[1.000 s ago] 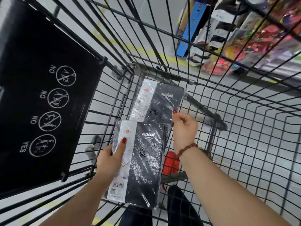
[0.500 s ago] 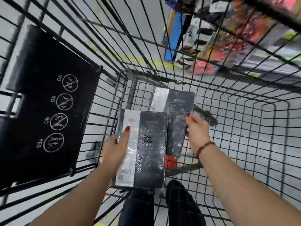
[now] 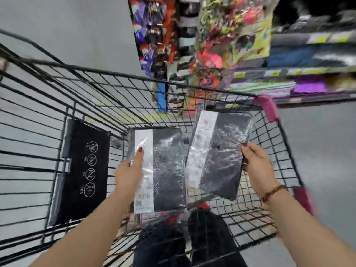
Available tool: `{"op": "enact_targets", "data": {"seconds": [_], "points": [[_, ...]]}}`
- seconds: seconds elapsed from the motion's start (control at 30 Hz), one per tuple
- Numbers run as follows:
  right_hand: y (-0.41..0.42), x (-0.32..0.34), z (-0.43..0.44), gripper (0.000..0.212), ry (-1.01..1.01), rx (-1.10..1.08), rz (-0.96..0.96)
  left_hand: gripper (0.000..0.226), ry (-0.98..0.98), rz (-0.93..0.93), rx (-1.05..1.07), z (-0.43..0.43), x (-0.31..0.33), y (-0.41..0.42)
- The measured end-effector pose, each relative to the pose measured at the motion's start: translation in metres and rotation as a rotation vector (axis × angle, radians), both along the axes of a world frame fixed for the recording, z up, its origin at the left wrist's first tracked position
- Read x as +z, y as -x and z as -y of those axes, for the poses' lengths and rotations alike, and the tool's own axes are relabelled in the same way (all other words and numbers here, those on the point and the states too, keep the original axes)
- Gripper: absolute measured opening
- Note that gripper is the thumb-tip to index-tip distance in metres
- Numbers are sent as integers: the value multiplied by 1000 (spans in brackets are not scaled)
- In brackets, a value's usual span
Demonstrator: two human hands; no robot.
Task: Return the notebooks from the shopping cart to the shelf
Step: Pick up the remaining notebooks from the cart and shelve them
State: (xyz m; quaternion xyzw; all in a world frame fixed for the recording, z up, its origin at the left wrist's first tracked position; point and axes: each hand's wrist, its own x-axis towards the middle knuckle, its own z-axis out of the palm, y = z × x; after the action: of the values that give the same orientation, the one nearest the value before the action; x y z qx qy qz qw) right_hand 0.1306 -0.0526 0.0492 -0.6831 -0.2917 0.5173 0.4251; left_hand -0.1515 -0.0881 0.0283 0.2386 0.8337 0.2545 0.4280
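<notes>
Far to the left of the left hand's fingers, a black seat flap [image 3: 84, 170] with four white round pictograms hangs inside the wire shopping cart [image 3: 96, 70]. The left hand [image 3: 128, 176] grips the left notebook [image 3: 165, 170] by its left edge. Its thumb, with a red nail, lies flat on the white strip of the cover. The other fingers are hidden under the notebook, so their state cannot be told. This notebook is black with a white band, wrapped in shiny plastic, and sits just right of those fingers, held roughly upright in the view above the cart's wire floor. Between the two hands is the right notebook [image 3: 219, 157] of the same kind, tilted with its top leaning right. Its lower left corner comes close to the left notebook's right edge; blur hides whether they touch. The right hand [image 3: 258, 166] pinches this notebook's right edge, its fingers curled round the edge and pressed together. A brown bead bracelet [image 3: 272, 192] circles that wrist. Above and just right of the right hand's fingers, a pink corner guard [image 3: 266, 107] caps the cart's rim. Further up and right of those fingers, well apart from both notebooks, stands the shelf [image 3: 289, 74] with blurred, colourful goods. Below both hands, dark trousers [image 3: 159, 247] show through the wire.
</notes>
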Motion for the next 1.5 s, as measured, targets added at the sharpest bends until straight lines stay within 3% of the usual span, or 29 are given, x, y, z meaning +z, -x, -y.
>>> {"op": "enact_targets", "data": {"seconds": [0.17, 0.3, 0.43, 0.53, 0.6, 0.7, 0.83, 0.93, 1.13, 1.23, 1.43, 1.5], "points": [[-45, 56, 35, 19, -105, -130, -7, 59, -120, 119, -96, -9, 58, -31], [-91, 93, 61, 32, -172, -228, -118, 67, -134, 128, -213, -18, 92, -60], [-144, 122, 89, 55, -250, -319, -141, 103, -128, 231, -246, -19, 113, -105], [-191, 132, 111, 53, -282, -358, -157, 114, -134, 257, -262, -16, 116, -152], [-225, 136, 125, 49, -293, -366, -165, 112, -143, 288, -254, -8, 129, -193], [-278, 143, 142, 49, -313, -373, -179, 87, -138, 337, -256, 6, 136, -252], [-348, 154, 157, 46, -318, -373, -185, 103, -102, 383, -228, 19, 128, -320], [-396, 157, 163, 44, -313, -385, -195, 74, -84, 402, -258, 29, 136, -369], [-457, 155, 163, 46, -311, -395, -235, 54, -87, 406, -283, 22, 136, -440], [-479, 146, 151, 40, -289, -415, -252, 67, -88, 359, -311, 3, 134, -464], [-518, 136, 78, 17, -243, -412, -190, 52, -115, 362, -312, -63, 120, -506], [-531, 135, 43, 18, -238, -379, -184, 63, -102, 379, -272, -92, 113, -515]]}}
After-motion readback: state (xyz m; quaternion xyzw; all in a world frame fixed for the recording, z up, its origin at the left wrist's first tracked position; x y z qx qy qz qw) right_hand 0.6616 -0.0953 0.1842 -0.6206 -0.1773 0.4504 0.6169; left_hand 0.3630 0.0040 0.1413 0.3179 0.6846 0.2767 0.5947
